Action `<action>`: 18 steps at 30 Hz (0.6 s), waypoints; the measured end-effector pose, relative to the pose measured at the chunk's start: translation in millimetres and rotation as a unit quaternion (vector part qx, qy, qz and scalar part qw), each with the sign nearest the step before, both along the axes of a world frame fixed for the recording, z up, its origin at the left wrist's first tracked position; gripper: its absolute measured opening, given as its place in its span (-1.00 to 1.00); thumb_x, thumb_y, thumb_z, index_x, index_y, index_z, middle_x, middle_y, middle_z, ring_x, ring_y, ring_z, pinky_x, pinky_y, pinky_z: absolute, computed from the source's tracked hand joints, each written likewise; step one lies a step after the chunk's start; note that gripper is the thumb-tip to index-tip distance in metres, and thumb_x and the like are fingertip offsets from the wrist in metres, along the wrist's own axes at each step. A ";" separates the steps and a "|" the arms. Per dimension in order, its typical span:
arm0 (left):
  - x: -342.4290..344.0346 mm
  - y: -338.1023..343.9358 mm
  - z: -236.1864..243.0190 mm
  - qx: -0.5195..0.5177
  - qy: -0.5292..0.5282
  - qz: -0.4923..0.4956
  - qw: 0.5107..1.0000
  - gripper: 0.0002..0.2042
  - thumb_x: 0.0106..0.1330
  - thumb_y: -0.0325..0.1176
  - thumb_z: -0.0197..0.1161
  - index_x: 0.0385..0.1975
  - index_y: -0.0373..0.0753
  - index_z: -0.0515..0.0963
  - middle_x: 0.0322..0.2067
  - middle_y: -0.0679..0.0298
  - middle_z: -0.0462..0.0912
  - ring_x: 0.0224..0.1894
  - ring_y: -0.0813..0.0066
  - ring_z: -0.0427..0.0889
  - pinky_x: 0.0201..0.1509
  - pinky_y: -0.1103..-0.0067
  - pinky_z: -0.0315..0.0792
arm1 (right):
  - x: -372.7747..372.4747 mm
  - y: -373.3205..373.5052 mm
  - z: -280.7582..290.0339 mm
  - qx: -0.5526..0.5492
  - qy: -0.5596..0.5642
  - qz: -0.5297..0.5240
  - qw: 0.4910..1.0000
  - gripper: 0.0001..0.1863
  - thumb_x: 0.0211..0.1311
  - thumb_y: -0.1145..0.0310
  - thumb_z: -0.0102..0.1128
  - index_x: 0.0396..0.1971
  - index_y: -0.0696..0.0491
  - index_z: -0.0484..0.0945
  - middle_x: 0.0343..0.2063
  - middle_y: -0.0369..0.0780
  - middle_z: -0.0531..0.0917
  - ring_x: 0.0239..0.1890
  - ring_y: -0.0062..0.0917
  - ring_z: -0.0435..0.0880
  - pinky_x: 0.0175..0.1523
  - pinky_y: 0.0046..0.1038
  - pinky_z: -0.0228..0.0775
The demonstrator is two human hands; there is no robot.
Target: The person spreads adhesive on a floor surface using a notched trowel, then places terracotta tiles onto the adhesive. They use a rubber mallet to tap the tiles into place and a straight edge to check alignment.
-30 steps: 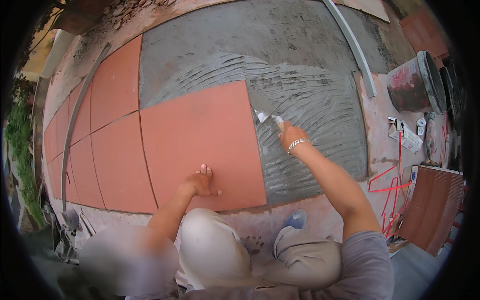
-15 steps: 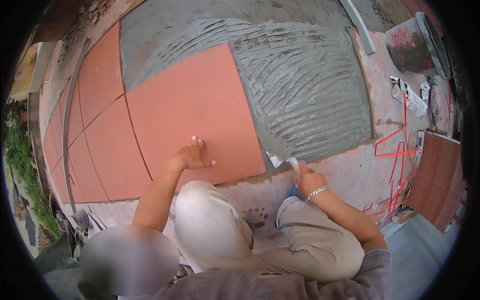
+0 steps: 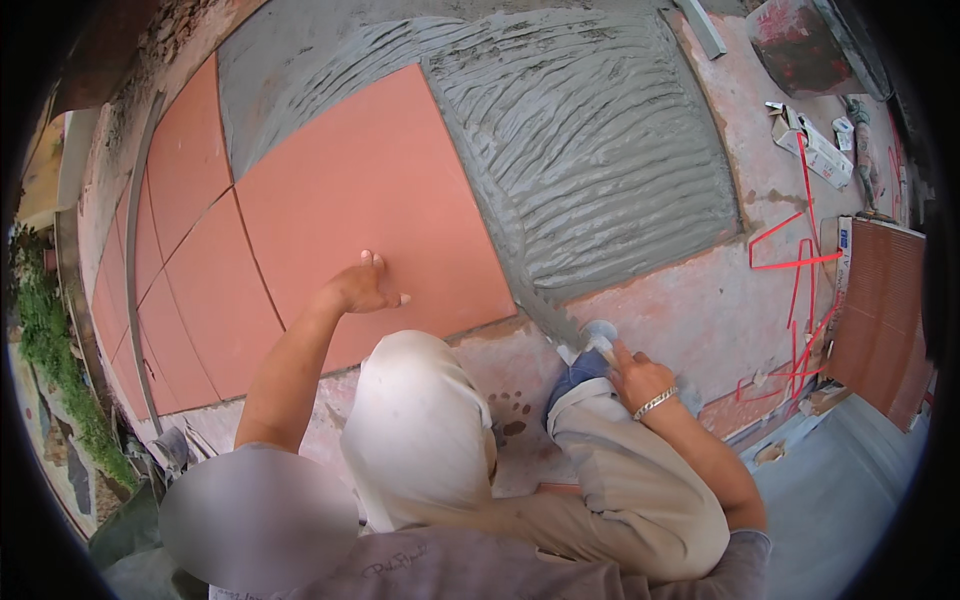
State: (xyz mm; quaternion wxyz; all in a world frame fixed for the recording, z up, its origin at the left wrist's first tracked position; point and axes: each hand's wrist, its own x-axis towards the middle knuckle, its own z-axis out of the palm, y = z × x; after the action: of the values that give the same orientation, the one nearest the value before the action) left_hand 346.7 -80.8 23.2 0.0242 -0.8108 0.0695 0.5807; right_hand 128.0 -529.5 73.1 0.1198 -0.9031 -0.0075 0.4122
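Observation:
My left hand (image 3: 365, 285) rests with spread fingers on a large terracotta tile (image 3: 350, 170), which lies beside other tiles (image 3: 220, 300) to its left. My right hand (image 3: 640, 380) grips a trowel (image 3: 560, 328) by its handle, with the blade angled toward the tile's lower right corner and the edge of the ridged gray mortar (image 3: 590, 140). The blade is partly streaked with mortar and is close to my blue shoe (image 3: 568, 385), below it near my bent legs.
A dirty bucket (image 3: 800, 45) and a short length of bar (image 3: 700, 25) are at the upper right, above white cartons (image 3: 815, 150), tangled red straps (image 3: 785, 260) and stacked tiles (image 3: 875, 320). A long bar (image 3: 140, 250) crosses the left tiles. Plants (image 3: 50, 350) border the left side.
My right hand has drawn the trowel down from beside the tile's upper right to its lower corner. My left hand stays on the tile. The whole view has shifted.

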 end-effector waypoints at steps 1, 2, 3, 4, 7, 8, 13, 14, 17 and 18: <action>0.1 -0.7 -0.2 0.006 0.005 0.001 1.000 0.15 0.24 0.38 0.20 0.53 -0.44 -0.12 0.54 -0.21 -0.11 0.50 -0.09 0.21 0.53 0.32 0.24 | 0.1 -4.0 3.2 0.006 -0.009 -0.025 1.000 -0.39 0.34 0.14 0.24 0.31 0.04 0.31 -0.28 0.05 0.70 -0.29 0.01 0.75 -0.20 -0.05 0.60; 0.7 -1.5 -0.4 -0.001 -0.003 -0.003 1.000 0.15 0.24 0.38 0.20 0.53 -0.44 -0.12 0.54 -0.21 -0.11 0.50 -0.09 0.21 0.53 0.32 0.24 | 1.4 -8.7 6.0 0.001 -0.011 -0.046 0.999 -0.38 0.31 0.12 0.26 0.28 0.04 0.32 -0.29 0.05 0.70 -0.28 0.01 0.74 -0.19 -0.06 0.60; 0.7 -1.8 -0.3 0.003 -0.003 -0.005 1.000 0.15 0.24 0.38 0.20 0.53 -0.45 -0.12 0.54 -0.22 -0.11 0.50 -0.09 0.21 0.53 0.31 0.24 | 3.3 -13.6 8.4 -0.004 -0.011 -0.065 0.998 -0.37 0.29 0.11 0.29 0.26 0.05 0.33 -0.30 0.05 0.70 -0.28 0.02 0.74 -0.19 -0.07 0.59; 0.0 -2.0 0.0 0.012 0.001 -0.007 1.000 0.15 0.24 0.38 0.20 0.53 -0.45 -0.13 0.54 -0.22 -0.11 0.50 -0.09 0.21 0.52 0.31 0.24 | 5.2 -19.0 10.7 0.036 -0.010 -0.123 0.992 -0.39 0.26 0.09 0.32 0.20 0.06 0.36 -0.31 0.06 0.70 -0.28 0.02 0.73 -0.19 -0.08 0.57; 0.3 -1.2 1.2 0.014 0.016 0.014 1.000 0.15 0.24 0.38 0.19 0.53 -0.46 -0.14 0.54 -0.24 -0.12 0.50 -0.09 0.21 0.53 0.31 0.23 | 12.7 -30.2 9.0 0.160 -0.015 -0.238 0.958 -0.44 0.20 0.04 0.37 0.04 0.10 0.44 -0.33 0.07 0.70 -0.27 0.04 0.71 -0.17 -0.11 0.54; 0.2 -0.4 1.8 0.008 0.016 0.020 1.000 0.15 0.24 0.39 0.19 0.53 -0.46 -0.14 0.54 -0.24 -0.12 0.50 -0.09 0.22 0.53 0.31 0.23 | 17.6 -30.0 2.1 0.204 -0.028 -0.240 0.949 -0.45 0.19 0.03 0.38 -0.01 0.11 0.46 -0.33 0.07 0.70 -0.26 0.05 0.70 -0.16 -0.11 0.53; 1.0 2.6 1.8 -0.007 0.003 0.030 1.000 0.16 0.24 0.39 0.20 0.53 -0.46 -0.14 0.54 -0.25 -0.13 0.50 -0.10 0.22 0.53 0.31 0.22 | 38.7 15.0 -61.2 0.224 -0.075 -0.289 0.928 -0.51 0.27 0.01 0.31 -0.14 0.16 0.50 -0.35 0.11 0.69 -0.25 0.09 0.68 -0.13 -0.09 0.50; 0.9 3.0 1.9 -0.013 0.002 0.036 0.999 0.16 0.24 0.39 0.20 0.53 -0.46 -0.14 0.54 -0.24 -0.14 0.50 -0.10 0.22 0.53 0.31 0.22 | 42.2 30.6 -74.3 0.230 -0.067 -0.303 0.922 -0.51 0.29 0.00 0.29 -0.13 0.17 0.49 -0.35 0.12 0.69 -0.25 0.10 0.68 -0.13 -0.07 0.50; -0.6 3.7 3.9 -0.023 0.002 0.047 0.999 0.15 0.25 0.37 0.20 0.53 -0.46 -0.14 0.54 -0.23 -0.16 0.50 -0.11 0.21 0.53 0.29 0.21 | 42.0 60.5 -85.6 0.250 -0.052 -0.294 0.921 -0.50 0.36 -0.03 0.22 -0.12 0.19 0.49 -0.35 0.14 0.68 -0.25 0.13 0.67 -0.13 -0.05 0.49; -1.1 3.6 4.5 -0.026 0.001 0.051 0.998 0.14 0.25 0.35 0.21 0.53 -0.47 -0.14 0.55 -0.23 -0.18 0.50 -0.11 0.20 0.53 0.29 0.22 | 43.3 67.6 -86.0 0.255 -0.042 -0.284 0.923 -0.49 0.38 -0.03 0.19 -0.11 0.20 0.49 -0.34 0.15 0.68 -0.24 0.13 0.67 -0.12 -0.04 0.49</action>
State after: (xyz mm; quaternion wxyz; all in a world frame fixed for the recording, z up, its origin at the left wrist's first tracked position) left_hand 345.5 -77.2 27.7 -0.0266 -0.8128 0.0432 0.5803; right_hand 171.3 -461.9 -12.9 0.4575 -0.8230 0.1395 0.3064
